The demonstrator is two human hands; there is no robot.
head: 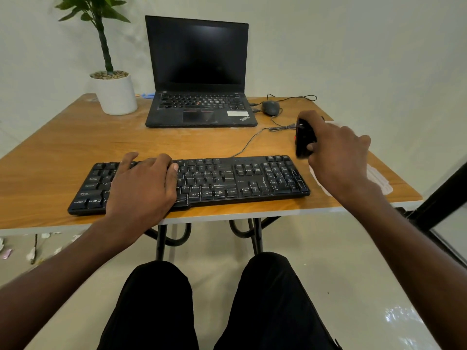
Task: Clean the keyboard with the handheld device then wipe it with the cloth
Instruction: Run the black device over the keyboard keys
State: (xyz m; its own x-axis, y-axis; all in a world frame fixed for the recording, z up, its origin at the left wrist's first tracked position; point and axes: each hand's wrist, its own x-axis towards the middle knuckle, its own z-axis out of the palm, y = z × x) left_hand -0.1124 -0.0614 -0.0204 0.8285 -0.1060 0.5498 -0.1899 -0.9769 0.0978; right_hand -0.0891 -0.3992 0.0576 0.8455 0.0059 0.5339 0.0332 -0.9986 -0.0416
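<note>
A black keyboard (227, 180) lies across the front of the wooden table (75, 147). My left hand (144, 185) rests flat on the keyboard's left half, fingers spread over the keys. My right hand (338, 152) grips a black handheld device (304, 140) with a red mark, held just above the table behind the keyboard's right end. A white cloth (376, 178) lies on the table at the right edge, mostly hidden under my right hand and wrist.
An open black laptop (199, 72) stands at the back centre. A wired mouse (271, 107) with its cable lies to its right. At the back left stands a potted plant in a white pot (116, 93). My knees (214, 299) are below the table's front edge.
</note>
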